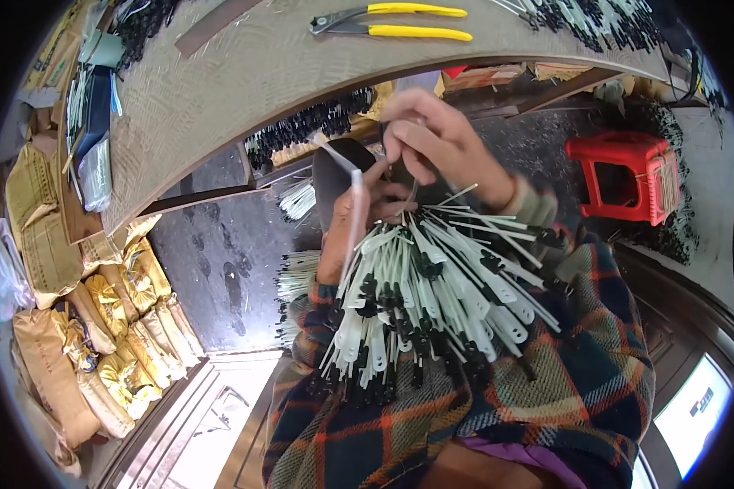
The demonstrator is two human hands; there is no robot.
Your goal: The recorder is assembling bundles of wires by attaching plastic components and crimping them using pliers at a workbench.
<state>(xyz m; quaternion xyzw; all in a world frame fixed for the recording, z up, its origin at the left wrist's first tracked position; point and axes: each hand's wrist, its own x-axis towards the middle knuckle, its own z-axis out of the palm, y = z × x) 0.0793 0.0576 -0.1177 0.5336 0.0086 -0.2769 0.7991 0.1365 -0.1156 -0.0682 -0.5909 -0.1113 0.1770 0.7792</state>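
Note:
A thick pile of thin white plastic sticks and flat strips with black ends (400, 285) fans out over my lap, on the plaid cloth (538, 407). Just above its upper end, my left hand (352, 224) is closed, and a long white plastic strip (355, 191), blurred, sticks up from it. My right hand (444, 143) meets it from the right with its fingers bent in a pinch. Something small and dark shows at those fingertips, too blurred to name. The fingers of both hands nearly touch.
Yellow-handled cutting pliers (391, 22) lie on the worktable (220, 98), near more black-tipped sticks (591, 23). Black pieces (310, 122) fill a shelf under the table. On the right stands a red plastic stool (624, 175); paper-wrapped packages (118, 326) crowd the left.

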